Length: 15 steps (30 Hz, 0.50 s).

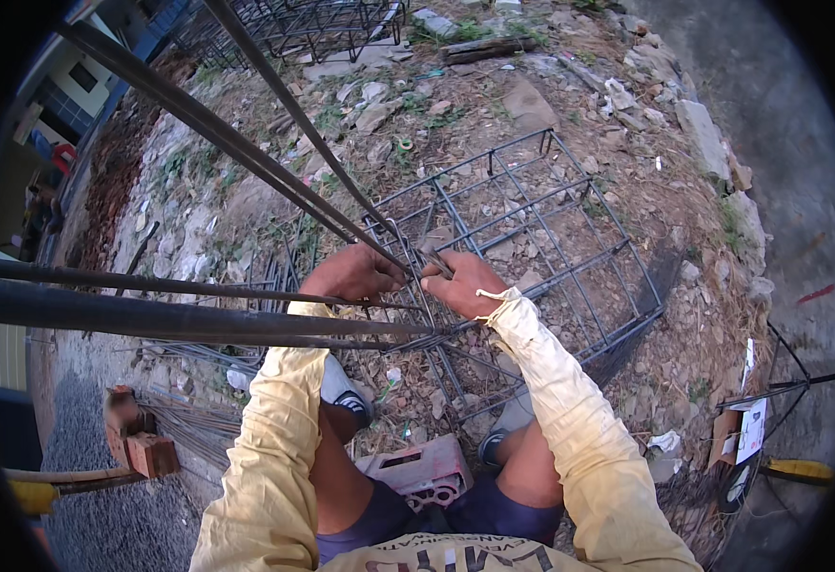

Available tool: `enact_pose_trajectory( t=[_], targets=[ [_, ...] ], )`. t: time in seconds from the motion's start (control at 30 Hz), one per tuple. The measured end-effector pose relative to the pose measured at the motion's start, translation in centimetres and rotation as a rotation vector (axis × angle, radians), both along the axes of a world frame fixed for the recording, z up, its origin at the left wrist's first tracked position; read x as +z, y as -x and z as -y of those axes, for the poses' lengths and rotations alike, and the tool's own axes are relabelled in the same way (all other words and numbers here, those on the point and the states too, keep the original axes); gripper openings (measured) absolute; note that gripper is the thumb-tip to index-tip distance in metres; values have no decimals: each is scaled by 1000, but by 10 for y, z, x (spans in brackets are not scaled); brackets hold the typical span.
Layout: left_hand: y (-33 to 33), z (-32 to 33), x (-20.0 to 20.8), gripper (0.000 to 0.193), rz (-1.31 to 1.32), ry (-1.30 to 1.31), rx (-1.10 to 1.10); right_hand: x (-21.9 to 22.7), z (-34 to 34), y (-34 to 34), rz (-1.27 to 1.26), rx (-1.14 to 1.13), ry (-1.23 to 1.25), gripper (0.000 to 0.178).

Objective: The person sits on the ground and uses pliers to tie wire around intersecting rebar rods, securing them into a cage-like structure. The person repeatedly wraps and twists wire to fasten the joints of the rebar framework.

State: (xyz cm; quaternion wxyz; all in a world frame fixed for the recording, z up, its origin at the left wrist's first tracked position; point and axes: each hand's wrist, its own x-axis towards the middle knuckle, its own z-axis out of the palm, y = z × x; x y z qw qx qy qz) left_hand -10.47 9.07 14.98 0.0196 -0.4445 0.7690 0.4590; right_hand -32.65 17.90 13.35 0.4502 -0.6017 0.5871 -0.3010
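A steel rebar cage lies on the rubble, and its near-left end meets several long bars that slant in from the left. My left hand is closed beside the joint, its fingertips next to the bars; what it pinches is hidden. Just right of it, my right hand grips a short metal tool, whose kind I cannot make out. The tool points up and left toward the crossing bars. A thick bar passes over my left forearm, between it and the camera.
A pink plastic crate is between my legs. Bricks, thin rods and dark gravel lie on the left. At right are an open cardboard box and pavement. More rebar cages stand behind.
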Motion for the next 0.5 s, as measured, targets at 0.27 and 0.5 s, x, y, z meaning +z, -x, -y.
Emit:
enact_pose_trajectory(
  t=[0.27,0.5],
  targets=[
    [7,1,-1,23,-183,246,-133,-15,5,4,49,-12,-18,33],
    [9,-4,-1,33,-143,483,-140,-6,3,9,21,-8,-33,35]
  ],
)
